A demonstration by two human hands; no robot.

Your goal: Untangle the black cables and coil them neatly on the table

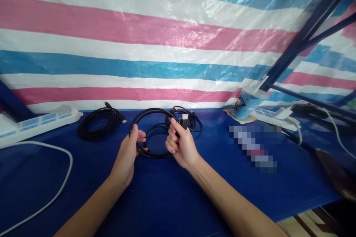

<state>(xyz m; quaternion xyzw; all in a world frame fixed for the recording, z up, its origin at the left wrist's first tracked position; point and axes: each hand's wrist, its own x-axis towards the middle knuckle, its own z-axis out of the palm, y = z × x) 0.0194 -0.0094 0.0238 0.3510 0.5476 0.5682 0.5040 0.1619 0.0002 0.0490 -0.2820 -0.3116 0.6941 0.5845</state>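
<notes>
Right now, in the head view, you are partway through winding a black cable (151, 133) into a coil near the back edge of the bench (167, 196). Your left hand (128, 153) grips the left side of the loop, fingers curled closed around the strands. Your right hand (179, 142) pinches the cable's plug end (184, 120) upright, fingers shut on it just beside the loop's right side. By my judgement the coil is formed but not yet secured; the next move calls for keeping the loops gathered in your left hand while your right brings the plug end round the bundle without letting the strands spring apart.

A second coiled cable (97, 123) lies finished toward the back left, apart from your hands. A smaller tangle of cable (191, 120) sits just behind your right hand. A white power strip (39, 122) rests at the left back corner, its white cord (55, 177) curving along the left edge.

As for containers, only a light blue cup-like thing (249, 105) lies tilted at the back right; you cannot tell what is in it.
</notes>
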